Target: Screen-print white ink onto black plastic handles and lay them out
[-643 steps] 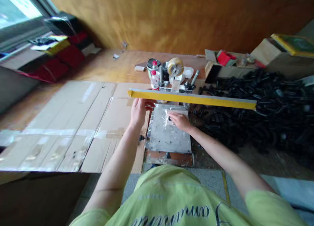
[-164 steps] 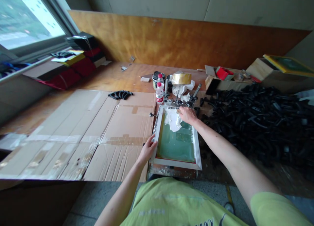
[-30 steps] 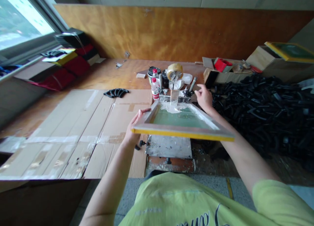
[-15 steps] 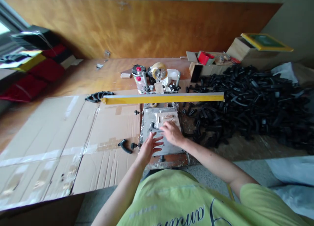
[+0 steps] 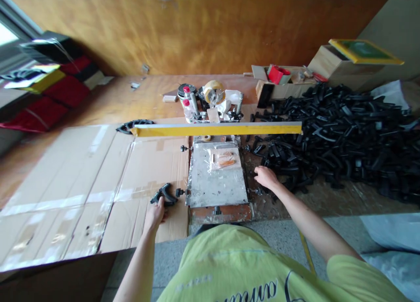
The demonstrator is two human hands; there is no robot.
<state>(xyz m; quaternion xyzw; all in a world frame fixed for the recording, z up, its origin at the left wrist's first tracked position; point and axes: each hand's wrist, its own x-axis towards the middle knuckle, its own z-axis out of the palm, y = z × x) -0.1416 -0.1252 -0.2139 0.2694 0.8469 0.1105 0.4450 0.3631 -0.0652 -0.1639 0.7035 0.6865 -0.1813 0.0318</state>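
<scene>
My left hand (image 5: 157, 214) is closed on a curved black plastic handle (image 5: 155, 199) at the right edge of the cardboard. Right beside it lies another black handle (image 5: 169, 196); the two overlap in view. My right hand (image 5: 267, 178) is at the near left edge of a big heap of black handles (image 5: 315, 140), its fingers curled together. Whatever may be between those fingers is hidden. Between my hands is a flat metal plate (image 5: 216, 186) with a small pale block (image 5: 225, 159) on its upper part.
A long yellow-edged bar (image 5: 216, 129) spans above the plate's far end. Behind it stand bottles with red caps (image 5: 187, 103) and a tape roll (image 5: 213, 93). Several black handles (image 5: 134, 126) lie on the cardboard (image 5: 98, 179). Black screw knobs (image 5: 180, 192) jut from the plate's sides.
My left hand has moved from over the plate to the left with a black handle, beside the one lying there. My right hand has left the plate and moved right to the heap.
</scene>
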